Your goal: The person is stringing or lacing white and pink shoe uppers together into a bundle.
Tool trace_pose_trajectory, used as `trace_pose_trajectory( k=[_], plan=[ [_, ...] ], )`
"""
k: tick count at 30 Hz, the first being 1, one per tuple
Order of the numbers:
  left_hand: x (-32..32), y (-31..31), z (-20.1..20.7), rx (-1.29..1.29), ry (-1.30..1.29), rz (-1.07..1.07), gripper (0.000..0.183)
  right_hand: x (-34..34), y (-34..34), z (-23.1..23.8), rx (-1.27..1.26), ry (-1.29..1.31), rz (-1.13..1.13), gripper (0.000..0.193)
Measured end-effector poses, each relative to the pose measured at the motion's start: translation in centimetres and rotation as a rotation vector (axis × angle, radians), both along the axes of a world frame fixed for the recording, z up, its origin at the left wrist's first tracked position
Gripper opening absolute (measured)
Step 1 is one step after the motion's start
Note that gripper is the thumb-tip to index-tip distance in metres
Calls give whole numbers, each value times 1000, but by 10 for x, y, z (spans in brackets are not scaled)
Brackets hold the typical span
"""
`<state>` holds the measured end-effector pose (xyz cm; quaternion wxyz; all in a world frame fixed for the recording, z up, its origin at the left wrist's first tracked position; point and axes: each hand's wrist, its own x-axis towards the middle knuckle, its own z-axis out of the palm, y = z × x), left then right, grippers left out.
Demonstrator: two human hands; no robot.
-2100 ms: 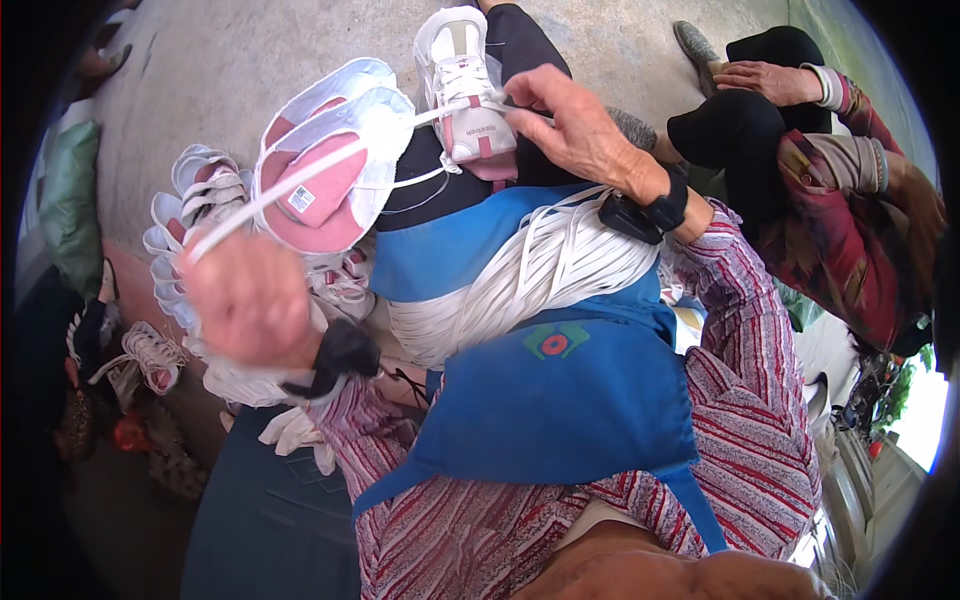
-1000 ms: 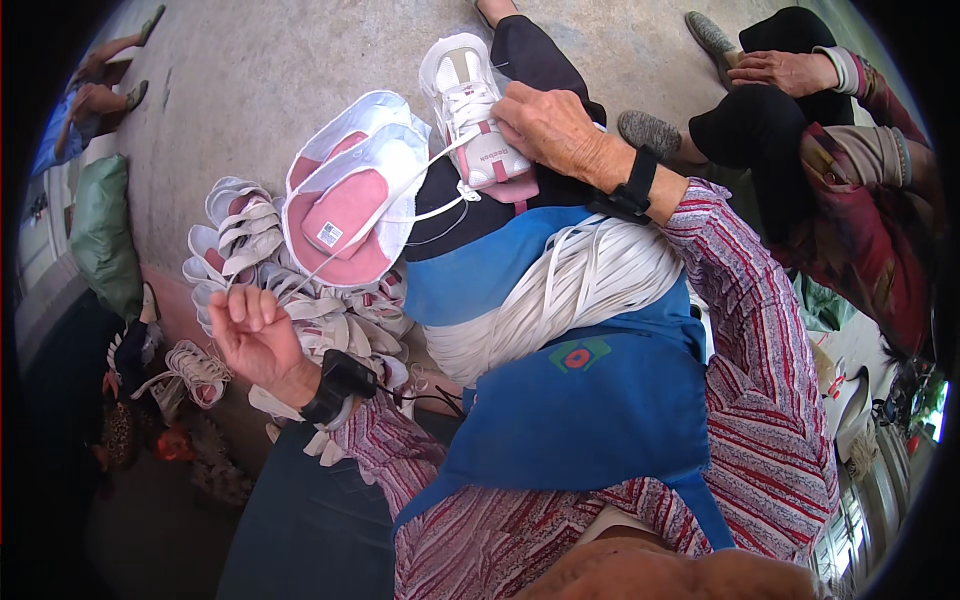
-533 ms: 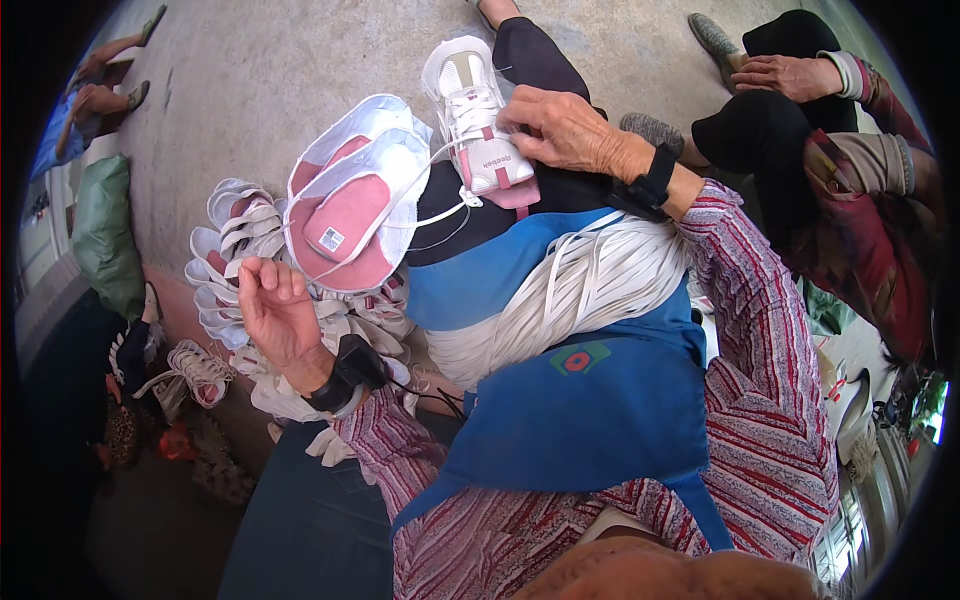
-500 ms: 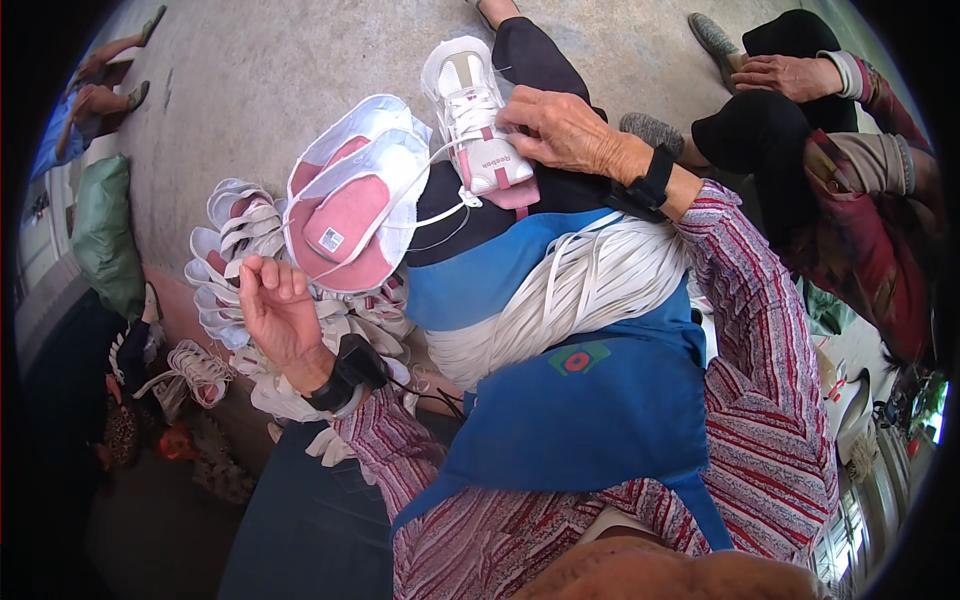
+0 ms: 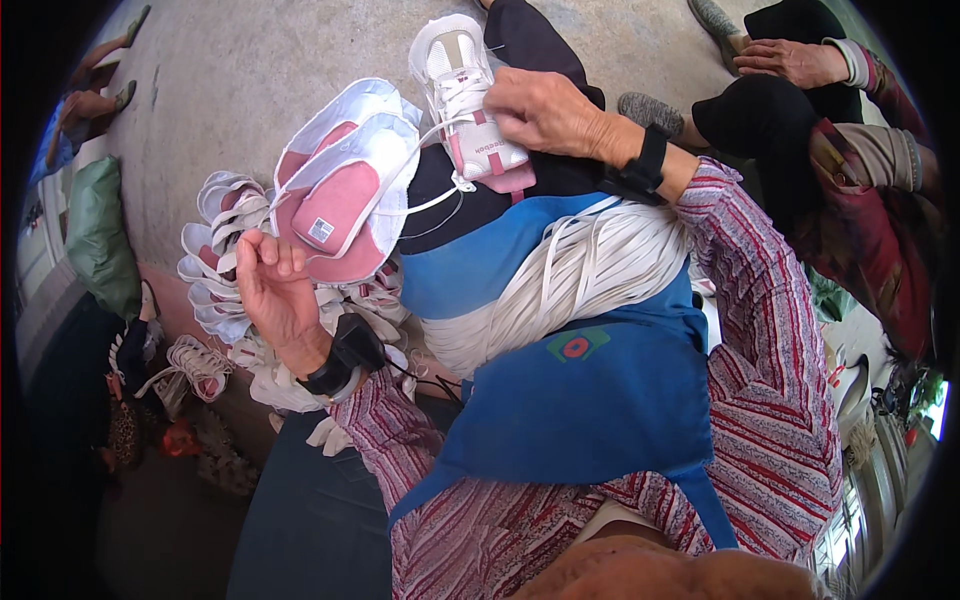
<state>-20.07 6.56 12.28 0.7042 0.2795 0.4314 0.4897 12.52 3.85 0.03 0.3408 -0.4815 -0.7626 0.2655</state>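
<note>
- Your right hand (image 5: 545,110), upper centre of frame: fingers closed on white-pink sneaker (image 5: 470,100) resting on your lap.
- Your left hand (image 5: 275,295), centre-left: open, palm up, fingers loosely curled, touching pink-soled shoe pair (image 5: 345,185).
- White lace bundle (image 5: 570,285) lies mid-frame on blue apron (image 5: 590,410).

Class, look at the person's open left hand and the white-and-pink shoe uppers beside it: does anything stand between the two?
Nothing visible does. The left hand is open, palm up, its fingers right against the lower edge of the flat white-and-pink shoe uppers. The right hand rests apart, on the white-and-pink laced shoe on the lap.
</note>
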Motion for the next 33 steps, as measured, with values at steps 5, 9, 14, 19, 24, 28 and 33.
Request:
trace_pose_trajectory(
  k=[5, 9, 14, 19, 24, 28, 33],
  plan=[
    [4, 1, 1, 5, 90, -27, 21, 18, 20, 10, -650, 253, 285, 9],
    [19, 4, 0, 18, 192, -45, 20, 16, 21, 19, -526, 91, 240, 16],
    [50, 9, -8, 68, 402, -136, 20, 16, 19, 11, -476, 63, 207, 16],
    [91, 19, -17, 59, 675, -334, 13, 23, 26, 10, -857, 528, 194, 13],
    [137, 21, -16, 290, 765, -638, 15, 24, 31, 33, -993, 978, 313, 9],
    [149, 24, -61, 692, 887, -748, 17, 28, 23, 31, -996, 959, 217, 7],
    [150, 29, -57, 639, 933, -843, 11, 23, 14, 36, -996, 842, 212, 14]
  ],
)
